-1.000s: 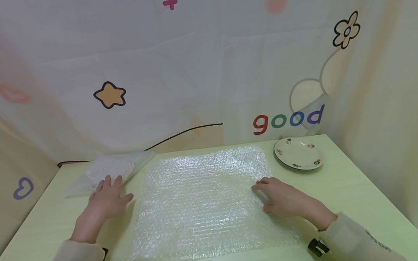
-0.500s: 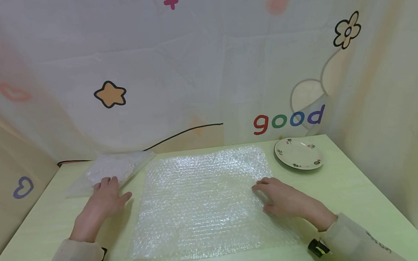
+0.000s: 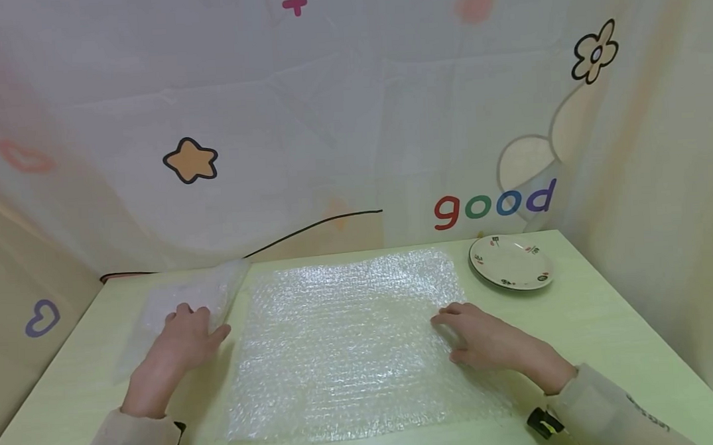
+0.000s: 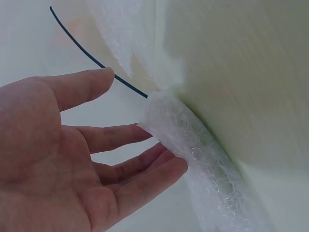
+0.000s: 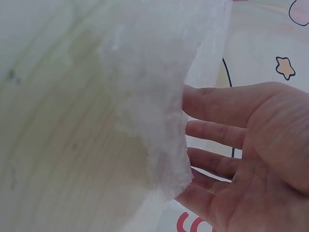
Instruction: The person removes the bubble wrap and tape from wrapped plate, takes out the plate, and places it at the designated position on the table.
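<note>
My left hand (image 3: 184, 343) lies over the near right side of a flat packet in cloudy bubble wrap (image 3: 157, 304), at the left of the table. In the left wrist view its fingertips touch the edge of the packet (image 4: 203, 159), with the thumb held apart from it. A wide sheet of clear bubble wrap (image 3: 344, 349) is spread flat in the middle of the table. On that sheet's right edge rests my right hand (image 3: 487, 336), fingers loosely extended. The right wrist view shows its thumb and fingertips at the edge of the sheet (image 5: 154, 111).
Two plates, it seems, lie stacked at the back right, the top plate (image 3: 510, 262) white with small printed motifs. A pale green table (image 3: 601, 344) carries everything. Behind it and at both sides hangs a printed curtain (image 3: 305, 152).
The bubble-wrapped packet has turned on the table: its near left corner came toward me and its far right corner shifted left. My left fingers bent slightly. The right hand stayed on the sheet.
</note>
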The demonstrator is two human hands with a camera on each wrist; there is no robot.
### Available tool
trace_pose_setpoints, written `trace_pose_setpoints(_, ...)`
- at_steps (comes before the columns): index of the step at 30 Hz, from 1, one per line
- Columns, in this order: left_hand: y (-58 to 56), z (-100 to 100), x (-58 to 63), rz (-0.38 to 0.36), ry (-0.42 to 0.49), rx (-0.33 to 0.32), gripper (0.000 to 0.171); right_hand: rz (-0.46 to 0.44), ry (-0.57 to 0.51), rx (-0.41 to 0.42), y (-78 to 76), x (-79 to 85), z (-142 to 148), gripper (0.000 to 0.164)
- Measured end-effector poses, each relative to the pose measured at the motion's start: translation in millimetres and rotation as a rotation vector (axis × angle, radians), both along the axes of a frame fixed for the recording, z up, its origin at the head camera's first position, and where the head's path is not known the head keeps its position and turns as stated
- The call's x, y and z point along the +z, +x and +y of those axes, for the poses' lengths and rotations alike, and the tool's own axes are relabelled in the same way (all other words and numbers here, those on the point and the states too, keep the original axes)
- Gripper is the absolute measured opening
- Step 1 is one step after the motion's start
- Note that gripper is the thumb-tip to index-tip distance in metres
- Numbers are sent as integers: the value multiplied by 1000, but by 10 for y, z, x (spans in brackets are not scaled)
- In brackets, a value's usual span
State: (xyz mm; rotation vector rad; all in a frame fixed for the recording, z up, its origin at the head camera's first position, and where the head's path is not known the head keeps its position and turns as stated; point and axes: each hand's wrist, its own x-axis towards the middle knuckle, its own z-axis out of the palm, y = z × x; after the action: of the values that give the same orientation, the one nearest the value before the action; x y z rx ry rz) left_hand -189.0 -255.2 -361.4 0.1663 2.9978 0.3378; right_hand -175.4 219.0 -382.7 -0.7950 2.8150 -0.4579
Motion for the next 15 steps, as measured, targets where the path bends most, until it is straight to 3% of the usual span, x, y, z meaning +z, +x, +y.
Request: trace_pose_setpoints(15,91,117,30,-1,44,-21,50,-28,-8,-25,6,-17,17,55)
